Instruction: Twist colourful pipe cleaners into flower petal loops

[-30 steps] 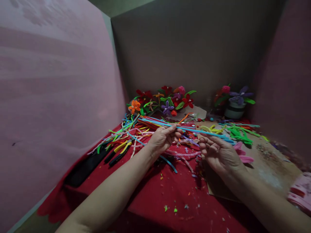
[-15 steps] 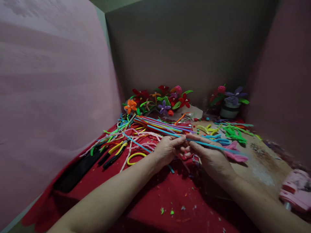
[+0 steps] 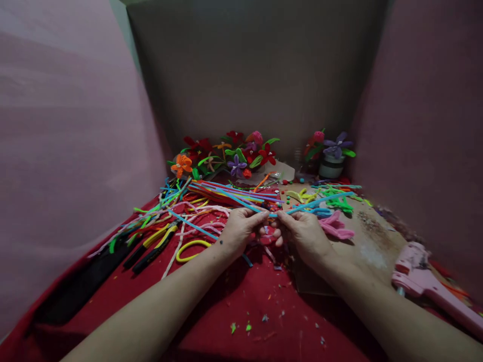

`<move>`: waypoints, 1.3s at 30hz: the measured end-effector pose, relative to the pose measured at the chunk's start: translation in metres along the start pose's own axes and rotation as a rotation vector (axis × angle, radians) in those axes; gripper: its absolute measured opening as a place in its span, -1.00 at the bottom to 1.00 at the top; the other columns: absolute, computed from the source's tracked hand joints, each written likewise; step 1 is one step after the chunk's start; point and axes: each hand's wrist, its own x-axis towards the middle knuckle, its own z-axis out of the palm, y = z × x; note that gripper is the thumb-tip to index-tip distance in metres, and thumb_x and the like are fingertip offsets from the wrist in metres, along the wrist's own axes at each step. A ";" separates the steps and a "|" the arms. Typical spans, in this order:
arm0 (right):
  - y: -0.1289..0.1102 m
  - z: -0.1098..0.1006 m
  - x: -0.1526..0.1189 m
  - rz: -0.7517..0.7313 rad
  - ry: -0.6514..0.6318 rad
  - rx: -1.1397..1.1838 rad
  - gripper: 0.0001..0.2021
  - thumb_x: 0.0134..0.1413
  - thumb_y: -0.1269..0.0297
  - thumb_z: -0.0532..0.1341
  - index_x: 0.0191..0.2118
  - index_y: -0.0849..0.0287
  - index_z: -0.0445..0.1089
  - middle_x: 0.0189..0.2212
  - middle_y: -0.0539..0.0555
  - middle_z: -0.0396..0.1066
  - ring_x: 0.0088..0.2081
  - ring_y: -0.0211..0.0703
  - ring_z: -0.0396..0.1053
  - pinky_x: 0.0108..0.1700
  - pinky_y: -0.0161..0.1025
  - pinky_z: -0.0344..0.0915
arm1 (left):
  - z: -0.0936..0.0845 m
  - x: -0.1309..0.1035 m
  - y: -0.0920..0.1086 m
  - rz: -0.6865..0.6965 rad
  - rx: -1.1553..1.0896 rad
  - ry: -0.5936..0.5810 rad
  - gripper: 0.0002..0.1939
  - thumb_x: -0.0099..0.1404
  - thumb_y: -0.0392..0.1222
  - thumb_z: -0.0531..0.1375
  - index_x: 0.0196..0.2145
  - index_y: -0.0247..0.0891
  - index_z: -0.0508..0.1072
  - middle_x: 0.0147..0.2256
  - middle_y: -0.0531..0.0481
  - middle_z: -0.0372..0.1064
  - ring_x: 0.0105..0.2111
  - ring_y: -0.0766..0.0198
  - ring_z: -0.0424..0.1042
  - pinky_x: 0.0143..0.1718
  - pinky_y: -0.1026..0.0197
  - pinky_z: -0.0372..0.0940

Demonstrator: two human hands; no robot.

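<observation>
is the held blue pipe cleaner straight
No, the blue pipe cleaner forms a shallow V between left hand and right hand.

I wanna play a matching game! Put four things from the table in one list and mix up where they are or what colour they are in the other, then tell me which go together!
Things:
1. Blue fuzzy stem
2. Pliers
3. Glue gun
4. Pot

Clues:
A. Pink, over on the right
B. At the back, with a purple flower above it
C. Pinched by the left hand and right hand
D. Yellow and black

Pairs: 1-C, 2-D, 3-A, 4-B
</observation>
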 end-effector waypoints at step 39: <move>0.004 0.000 -0.007 0.224 -0.342 -0.735 -0.80 -0.20 0.38 -0.03 -0.66 0.20 0.26 -0.78 0.01 0.31 -0.83 -0.32 0.17 -0.84 -0.43 0.03 | 0.010 -0.013 0.007 -0.025 0.129 -0.177 -0.74 -0.01 -0.09 0.24 -0.43 -0.37 0.42 -0.72 0.17 0.17 -0.77 0.54 0.06 -0.74 0.40 -0.04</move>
